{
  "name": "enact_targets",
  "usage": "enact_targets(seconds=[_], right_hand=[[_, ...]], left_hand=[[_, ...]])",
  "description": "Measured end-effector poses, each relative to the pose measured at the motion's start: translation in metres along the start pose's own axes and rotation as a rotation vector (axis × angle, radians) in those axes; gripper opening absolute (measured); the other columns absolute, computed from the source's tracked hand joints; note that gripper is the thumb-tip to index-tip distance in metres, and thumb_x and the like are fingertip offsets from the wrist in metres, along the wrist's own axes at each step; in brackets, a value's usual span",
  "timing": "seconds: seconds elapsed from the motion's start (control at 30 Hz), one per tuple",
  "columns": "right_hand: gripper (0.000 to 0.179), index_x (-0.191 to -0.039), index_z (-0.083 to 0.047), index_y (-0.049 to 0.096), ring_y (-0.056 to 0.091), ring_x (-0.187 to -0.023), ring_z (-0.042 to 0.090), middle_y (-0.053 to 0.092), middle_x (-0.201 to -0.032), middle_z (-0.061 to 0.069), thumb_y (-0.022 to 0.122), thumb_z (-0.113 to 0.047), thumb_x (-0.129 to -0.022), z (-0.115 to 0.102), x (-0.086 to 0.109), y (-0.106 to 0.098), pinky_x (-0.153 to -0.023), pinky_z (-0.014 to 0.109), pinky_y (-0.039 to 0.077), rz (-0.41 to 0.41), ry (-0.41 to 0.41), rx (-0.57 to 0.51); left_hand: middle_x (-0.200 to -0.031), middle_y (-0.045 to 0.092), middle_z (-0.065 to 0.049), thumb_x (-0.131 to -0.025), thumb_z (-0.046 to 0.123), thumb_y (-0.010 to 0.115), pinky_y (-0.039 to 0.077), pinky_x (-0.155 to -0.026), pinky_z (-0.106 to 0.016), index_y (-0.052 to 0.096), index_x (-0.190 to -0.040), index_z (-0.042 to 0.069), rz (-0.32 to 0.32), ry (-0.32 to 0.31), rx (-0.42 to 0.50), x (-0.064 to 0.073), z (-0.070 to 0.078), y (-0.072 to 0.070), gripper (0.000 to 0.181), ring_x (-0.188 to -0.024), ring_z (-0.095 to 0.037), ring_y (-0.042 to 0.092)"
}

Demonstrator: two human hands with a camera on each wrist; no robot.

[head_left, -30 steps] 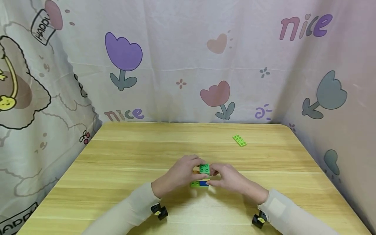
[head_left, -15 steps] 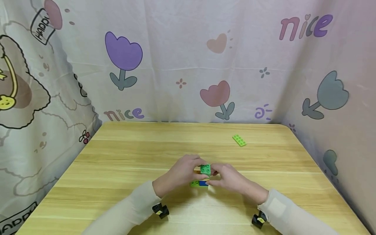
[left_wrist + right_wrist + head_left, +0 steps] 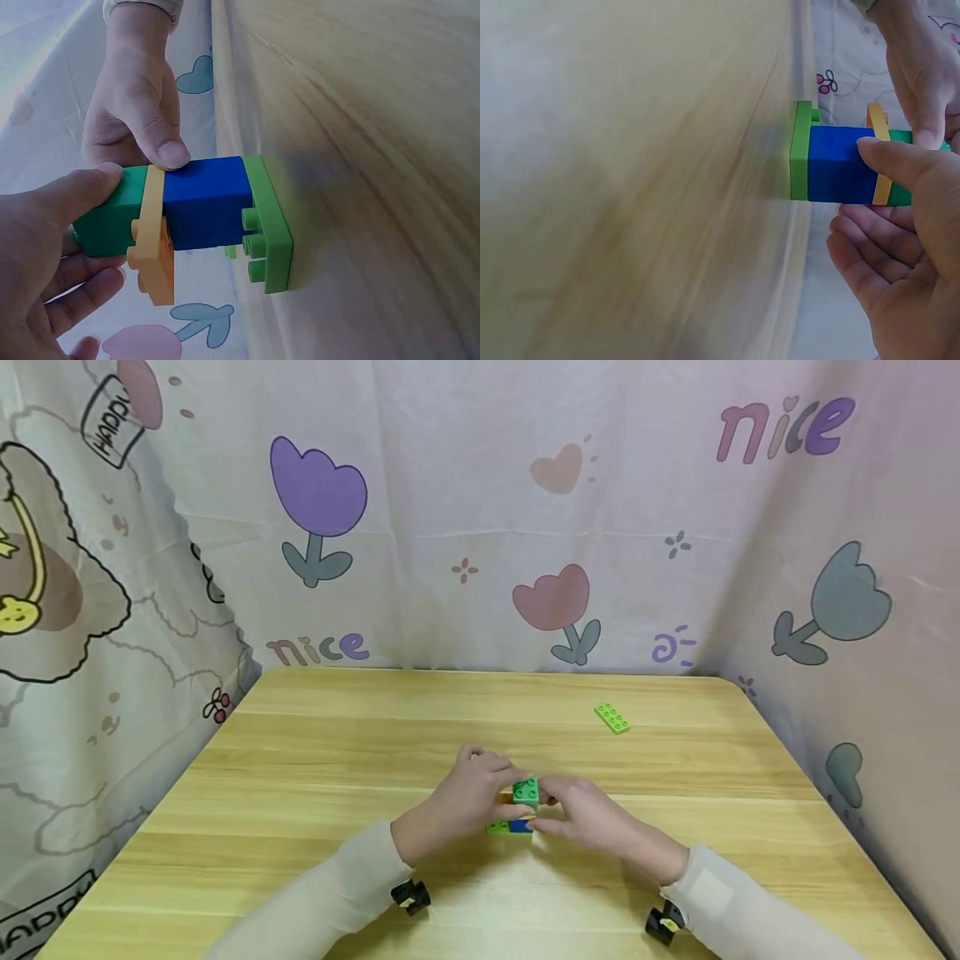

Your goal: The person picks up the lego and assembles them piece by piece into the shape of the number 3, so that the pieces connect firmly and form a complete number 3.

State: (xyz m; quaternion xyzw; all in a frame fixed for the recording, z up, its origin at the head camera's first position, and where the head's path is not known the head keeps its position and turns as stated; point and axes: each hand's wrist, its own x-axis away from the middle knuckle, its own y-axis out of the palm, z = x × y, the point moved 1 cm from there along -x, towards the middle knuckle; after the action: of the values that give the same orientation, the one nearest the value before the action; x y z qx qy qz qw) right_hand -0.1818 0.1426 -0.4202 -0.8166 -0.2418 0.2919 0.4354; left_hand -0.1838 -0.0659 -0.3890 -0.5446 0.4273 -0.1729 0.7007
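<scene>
A small stack of toy building bricks stands on the table. At its base is a light green plate (image 3: 274, 240), with a blue brick (image 3: 208, 201) on one end. An orange plate (image 3: 156, 251) lies over the blue brick and juts out to one side. Topmost sits a green brick (image 3: 526, 793), which my left hand (image 3: 472, 795) pinches between thumb and fingers. From the other side, my right hand (image 3: 588, 818) holds the stack, its thumb on the blue brick near the orange plate. Its fingertips behind the stack are partly hidden.
A loose light green plate (image 3: 612, 717) with studs lies farther back on the wooden table (image 3: 360, 727), right of the hands. Printed curtains (image 3: 435, 510) hang behind the table and along its left and right sides.
The green brick and my left hand have shifted very slightly to the right. A finger of the left hand now rises above its knuckles. My right hand stays almost still at the stack.
</scene>
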Motion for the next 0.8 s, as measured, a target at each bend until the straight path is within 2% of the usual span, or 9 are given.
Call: enact_targets(seconds=[0.13,0.27,0.4,0.63,0.8], right_hand=[[0.022,-0.100,-0.021,0.062,0.063,-0.086,0.011,0.066,-0.094,-0.008,0.075,-0.033,-0.087,-0.005,0.001,-0.005,-0.076,0.029,0.053,0.020,-0.006,0.057],[0.036,-0.113,-0.016,0.065,0.065,-0.093,0.015,0.069,-0.103,-0.003,0.069,-0.044,-0.090,-0.010,0.005,-0.012,-0.080,0.033,0.054,0.054,0.016,0.079],[0.051,-0.126,-0.012,0.062,0.064,-0.099,0.014,0.069,-0.110,-0.002,0.062,-0.050,-0.092,-0.013,0.009,-0.018,-0.084,0.035,0.053,0.075,0.033,0.078],[0.039,-0.123,-0.014,0.064,0.063,-0.098,0.013,0.068,-0.109,-0.005,0.059,-0.042,-0.097,-0.016,0.009,-0.024,-0.082,0.036,0.053,0.102,0.038,0.044],[0.034,-0.121,-0.015,0.064,0.063,-0.097,0.012,0.067,-0.111,-0.005,0.059,-0.040,-0.097,-0.017,0.007,-0.025,-0.081,0.035,0.053,0.116,0.019,0.059]], left_hand=[[-0.100,0.071,0.006,-0.083,0.051,0.072,0.041,-0.086,-0.044,0.073,-0.114,0.019,0.024,0.028,-0.037,0.001,0.000,-0.001,0.044,-0.094,-0.013,0.064],[-0.103,0.071,0.006,-0.083,0.052,0.072,0.041,-0.088,-0.044,0.073,-0.115,0.020,0.008,0.023,-0.015,0.002,-0.002,-0.001,0.046,-0.096,-0.014,0.063],[-0.105,0.071,0.006,-0.082,0.052,0.074,0.039,-0.087,-0.042,0.074,-0.114,0.020,0.003,0.002,0.021,0.002,-0.003,-0.001,0.045,-0.097,-0.014,0.061],[-0.107,0.071,0.007,-0.083,0.055,0.071,0.039,-0.088,-0.040,0.072,-0.117,0.022,-0.020,-0.010,0.012,0.002,-0.004,-0.001,0.047,-0.101,-0.015,0.061],[-0.107,0.071,0.007,-0.081,0.055,0.072,0.039,-0.088,-0.041,0.073,-0.116,0.022,-0.021,-0.022,0.049,0.002,-0.004,-0.003,0.048,-0.102,-0.016,0.060]])
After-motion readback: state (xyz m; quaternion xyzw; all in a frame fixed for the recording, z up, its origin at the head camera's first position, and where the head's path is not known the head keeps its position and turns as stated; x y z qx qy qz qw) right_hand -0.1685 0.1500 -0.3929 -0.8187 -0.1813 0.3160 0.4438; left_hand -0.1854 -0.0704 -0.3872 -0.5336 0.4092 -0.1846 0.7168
